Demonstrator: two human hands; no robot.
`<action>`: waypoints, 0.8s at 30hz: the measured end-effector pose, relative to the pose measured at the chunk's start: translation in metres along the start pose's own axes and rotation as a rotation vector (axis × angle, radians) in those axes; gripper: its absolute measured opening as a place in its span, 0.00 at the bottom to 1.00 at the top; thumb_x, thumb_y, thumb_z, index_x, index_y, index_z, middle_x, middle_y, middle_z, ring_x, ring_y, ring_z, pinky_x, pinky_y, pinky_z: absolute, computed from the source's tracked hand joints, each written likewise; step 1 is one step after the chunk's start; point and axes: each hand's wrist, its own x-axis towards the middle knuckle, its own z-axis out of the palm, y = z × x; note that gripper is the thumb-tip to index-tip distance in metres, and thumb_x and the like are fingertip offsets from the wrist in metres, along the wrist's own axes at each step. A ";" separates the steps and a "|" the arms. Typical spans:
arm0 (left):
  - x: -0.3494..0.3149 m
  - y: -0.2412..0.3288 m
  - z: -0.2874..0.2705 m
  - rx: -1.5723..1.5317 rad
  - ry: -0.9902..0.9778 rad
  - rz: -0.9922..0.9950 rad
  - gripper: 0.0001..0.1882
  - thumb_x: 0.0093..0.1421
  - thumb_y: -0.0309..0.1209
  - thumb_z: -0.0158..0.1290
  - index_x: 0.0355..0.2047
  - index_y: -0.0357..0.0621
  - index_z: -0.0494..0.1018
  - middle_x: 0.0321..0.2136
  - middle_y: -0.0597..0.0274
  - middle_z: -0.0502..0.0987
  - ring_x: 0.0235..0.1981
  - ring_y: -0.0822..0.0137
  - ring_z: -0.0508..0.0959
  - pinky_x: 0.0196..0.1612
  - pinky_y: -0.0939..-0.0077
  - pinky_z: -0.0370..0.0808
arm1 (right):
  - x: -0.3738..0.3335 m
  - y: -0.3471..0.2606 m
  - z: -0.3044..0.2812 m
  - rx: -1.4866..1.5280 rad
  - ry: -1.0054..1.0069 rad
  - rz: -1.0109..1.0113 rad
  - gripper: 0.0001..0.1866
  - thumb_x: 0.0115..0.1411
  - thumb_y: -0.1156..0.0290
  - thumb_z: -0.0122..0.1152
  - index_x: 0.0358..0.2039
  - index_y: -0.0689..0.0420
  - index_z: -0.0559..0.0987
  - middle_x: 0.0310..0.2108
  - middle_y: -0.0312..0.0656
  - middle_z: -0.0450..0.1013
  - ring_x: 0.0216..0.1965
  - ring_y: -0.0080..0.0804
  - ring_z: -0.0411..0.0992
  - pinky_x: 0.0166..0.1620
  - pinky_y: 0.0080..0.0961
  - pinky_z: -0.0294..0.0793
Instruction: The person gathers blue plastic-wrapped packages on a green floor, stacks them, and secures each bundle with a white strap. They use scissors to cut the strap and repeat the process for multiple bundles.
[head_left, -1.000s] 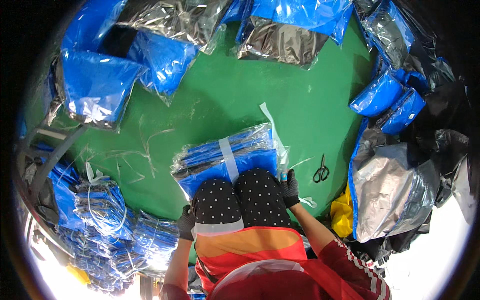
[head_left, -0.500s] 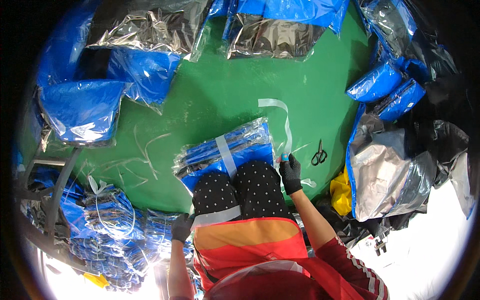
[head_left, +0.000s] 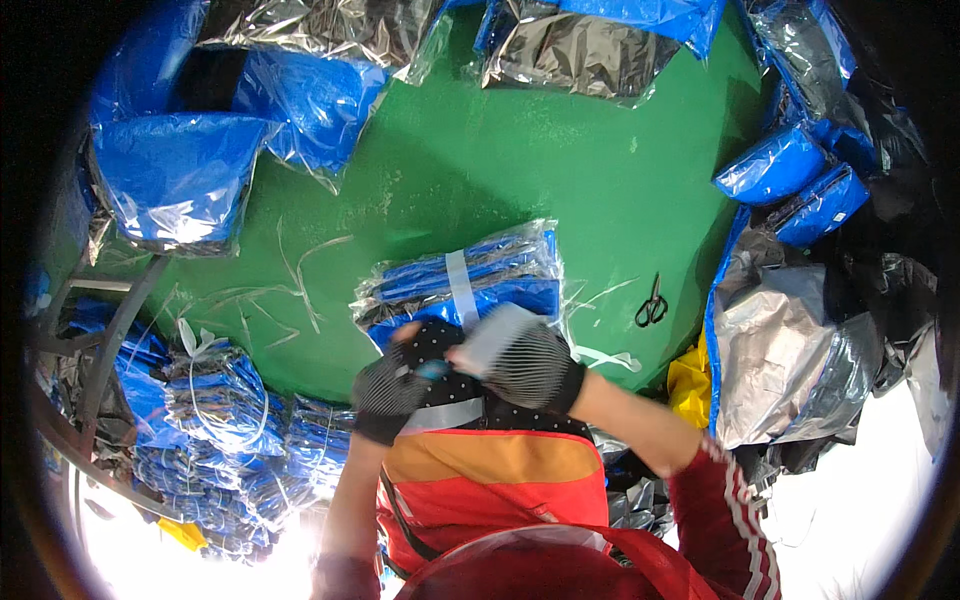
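Apparently clasping a pale strip with the right hand above the lap, near the blue bundle; not being able to tell the blurred left hand's grip; probably handling light, limp, slick, suiting pinching near an end.

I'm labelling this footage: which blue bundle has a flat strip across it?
The wrapped bundle at mid-picture, with the pale strip over its middle; the bundles at lower left have thin ties instead.

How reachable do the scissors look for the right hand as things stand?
Probably yes: the scissors lie uncovered on the green floor, though the right hand seems busy with a white strip.
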 end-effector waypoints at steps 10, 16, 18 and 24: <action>0.067 -0.027 0.033 -0.140 -0.028 0.220 0.13 0.59 0.36 0.48 0.40 0.42 0.72 0.32 0.61 0.76 0.33 0.67 0.74 0.40 0.74 0.70 | 0.166 0.044 -0.010 0.580 -0.682 0.109 0.12 0.46 0.66 0.59 0.30 0.61 0.78 0.29 0.46 0.76 0.28 0.37 0.74 0.33 0.29 0.73; 0.079 -0.029 0.042 0.007 0.139 -0.041 0.13 0.59 0.40 0.48 0.30 0.45 0.76 0.22 0.57 0.75 0.25 0.60 0.75 0.29 0.67 0.69 | 0.117 0.127 0.003 0.333 -0.620 0.144 0.14 0.48 0.74 0.56 0.38 0.54 0.75 0.35 0.40 0.74 0.36 0.37 0.72 0.40 0.32 0.71; 0.087 -0.034 0.042 0.014 0.159 -0.065 0.15 0.58 0.42 0.48 0.29 0.43 0.75 0.22 0.53 0.75 0.26 0.56 0.76 0.28 0.65 0.70 | 0.099 0.139 0.020 0.234 -0.540 0.108 0.10 0.52 0.72 0.54 0.36 0.52 0.77 0.30 0.40 0.75 0.28 0.33 0.71 0.32 0.29 0.70; 0.103 -0.053 0.035 0.169 -0.029 -0.118 0.18 0.52 0.44 0.50 0.25 0.39 0.73 0.23 0.44 0.75 0.28 0.47 0.75 0.31 0.56 0.71 | 0.089 0.144 0.037 -0.291 -0.604 -0.197 0.12 0.53 0.66 0.53 0.38 0.54 0.76 0.26 0.42 0.74 0.27 0.40 0.72 0.30 0.32 0.71</action>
